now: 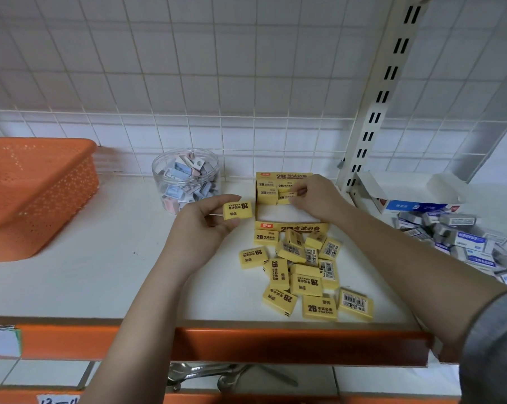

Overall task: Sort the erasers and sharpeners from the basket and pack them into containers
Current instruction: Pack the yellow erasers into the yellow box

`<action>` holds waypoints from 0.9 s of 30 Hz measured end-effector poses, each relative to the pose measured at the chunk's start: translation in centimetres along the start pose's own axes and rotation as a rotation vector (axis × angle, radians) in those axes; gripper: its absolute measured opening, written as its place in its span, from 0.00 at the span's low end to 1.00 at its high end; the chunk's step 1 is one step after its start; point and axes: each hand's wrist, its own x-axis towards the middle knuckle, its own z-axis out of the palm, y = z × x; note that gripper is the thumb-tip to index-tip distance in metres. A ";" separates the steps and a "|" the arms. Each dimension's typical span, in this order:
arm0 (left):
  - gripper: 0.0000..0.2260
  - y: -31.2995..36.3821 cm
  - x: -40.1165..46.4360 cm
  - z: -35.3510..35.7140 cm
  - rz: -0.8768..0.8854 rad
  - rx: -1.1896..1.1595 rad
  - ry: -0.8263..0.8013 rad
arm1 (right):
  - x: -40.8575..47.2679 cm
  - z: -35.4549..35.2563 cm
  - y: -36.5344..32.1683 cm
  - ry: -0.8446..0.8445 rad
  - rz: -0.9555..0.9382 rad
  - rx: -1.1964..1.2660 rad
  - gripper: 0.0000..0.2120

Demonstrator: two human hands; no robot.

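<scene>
yellow 2b erasers are the matter at hand: the left hand (205, 220) pinches one yellow 2b eraser (237, 210) between thumb and fingers, held just left of the yellow display box (284, 225), clear of the shelf. the right hand (313, 198) reaches into that box from the right, its fingertips (300, 191) curled round a second eraser (287, 196) among the packed erasers (268, 191) standing in rows at the box's far end; the near part of the box floor is bare. just in front of the box lies a loose pile of yellow erasers (302, 272), some label up, some barcode up, spread toward the orange shelf edge (275, 342). behind and left of the box stands a clear round container (185, 179) holding pastel sharpeners (188, 170). well left of the box sits an orange perforated basket (42, 185), tilted, at the frame edge. right of the box, past a slotted white upright (374, 112), an open white carton (406, 191) lies by a heap of blue-and-white erasers (465, 243). a white wire grid (188, 83) backs the white shelf (115, 272).
</scene>
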 end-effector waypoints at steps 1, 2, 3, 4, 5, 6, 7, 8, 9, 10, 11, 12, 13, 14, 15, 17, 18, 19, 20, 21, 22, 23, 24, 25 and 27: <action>0.19 -0.1 0.1 0.0 0.010 0.000 0.002 | 0.0 0.1 0.0 0.023 -0.003 -0.002 0.13; 0.19 -0.3 0.2 0.1 0.012 -0.010 0.003 | -0.1 0.2 0.1 0.049 -0.008 -0.011 0.12; 0.19 -0.4 0.3 0.1 0.011 -0.033 0.004 | -0.1 0.4 0.1 0.069 -0.013 -0.030 0.11; 0.19 -0.6 0.4 0.2 0.007 -0.055 0.007 | -0.2 0.5 0.1 0.079 -0.021 -0.056 0.10; 0.17 -0.5 0.5 0.4 0.003 -0.067 0.009 | -0.3 0.7 0.1 0.083 -0.029 -0.078 0.10; 0.15 -0.5 0.6 0.5 -0.003 -0.067 0.013 | -0.4 0.8 0.0 0.085 -0.040 -0.091 0.09; 0.14 -0.3 0.8 0.6 -0.018 -0.069 0.018 | -0.4 0.9 0.0 0.087 -0.049 -0.097 0.09; 0.13 -0.1 1.1 0.8 -0.041 -0.083 0.025 | -0.5 0.9 0.0 0.089 -0.058 -0.098 0.09; 0.11 0.2 1.4 0.9 -0.074 -0.110 0.030 | -0.5 0.8 0.0 0.087 -0.057 -0.093 0.09; 0.09 0.5 1.8 1.0 -0.106 -0.149 0.024 | -0.5 0.7 0.0 0.089 -0.054 -0.083 0.08; 0.07 1.0 2.3 1.1 -0.130 -0.197 0.002 | -0.5 0.5 0.0 0.094 -0.047 -0.066 0.07; 0.06 1.4 3.0 1.2 -0.146 -0.239 -0.029 | -0.5 0.3 0.0 0.108 -0.042 -0.044 0.06; 0.05 1.8 3.7 1.3 -0.156 -0.274 -0.059 | -0.6 -0.1 0.0 0.125 -0.037 -0.023 0.06; 0.06 2.1 4.5 1.4 -0.155 -0.293 -0.085 | -0.8 -0.6 0.0 0.144 -0.038 -0.005 0.06; 0.07 2.4 5.4 1.6 -0.140 -0.277 -0.106 | -1.1 -1.2 0.1 0.159 -0.040 0.009 0.06; 0.09 2.6 7.2 2.1 -0.081 -0.170 -0.131 | -1.8 -2.5 0.1 0.149 -0.035 0.020 0.06; 0.10 2.7 8.0 2.4 -0.058 -0.116 -0.147 | -2.4 -3.3 0.1 0.119 -0.023 0.009 0.06; 0.11 2.9 8.8 2.9 -0.047 -0.068 -0.164 | -3.0 -3.9 0.2 0.077 -0.010 -0.008 0.06; 0.11 3.0 9.6 3.4 -0.035 -0.005 -0.185 | -3.7 -4.5 0.3 0.035 -0.005 -0.024 0.06; 0.11 3.1 10.2 3.9 -0.011 0.078 -0.213 | -4.6 -5.0 0.4 -0.002 -0.005 -0.030 0.06; 0.11 3.2 10.8 4.5 0.021 0.166 -0.247 | -5.6 -5.4 0.4 -0.023 -0.014 -0.022 0.07; 0.11 3.2 11.3 5.1 0.056 0.235 -0.279 | -6.8 -5.8 0.5 -0.034 -0.029 -0.007 0.06; 0.10 3.2 11.8 5.7 0.084 0.282 -0.308 | -7.9 -6.1 0.5 -0.041 -0.048 0.009 0.06; 0.09 3.2 12.1 6.3 0.100 0.318 -0.331 | -9.1 -6.2 0.4 -0.050 -0.062 0.025 0.06; 0.09 3.1 12.6 7.3 0.110 0.386 -0.361 | -11.3 -6.3 0.4 -0.064 -0.079 0.054 0.05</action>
